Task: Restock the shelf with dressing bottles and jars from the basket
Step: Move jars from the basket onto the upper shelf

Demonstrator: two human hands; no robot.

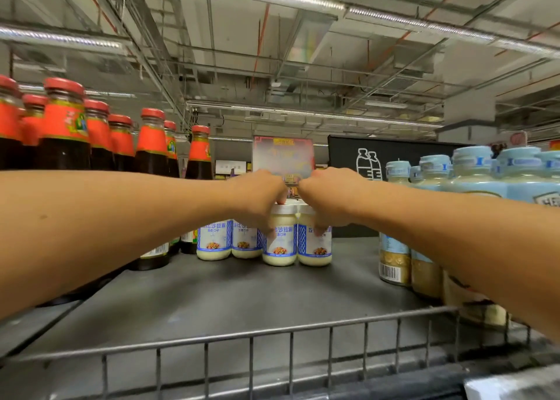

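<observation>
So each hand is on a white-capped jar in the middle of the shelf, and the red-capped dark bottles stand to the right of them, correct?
Not quite. The head view shows the red-capped dark bottles to the left of them; light-blue-capped bottles stand on the right. The rest holds: the left hand grips the left jar, the right hand the right jar, on the shelf.

Creamy white is seen in the jars point(279, 252), topped with white lids and wrapped in blue-and-white labels edged with lattice. Red caps and orange-red collars are carried by the dark bottles point(63, 151). Pale blue bottles point(472, 178) are spotted, and a grey shelf point(212, 293).
</observation>
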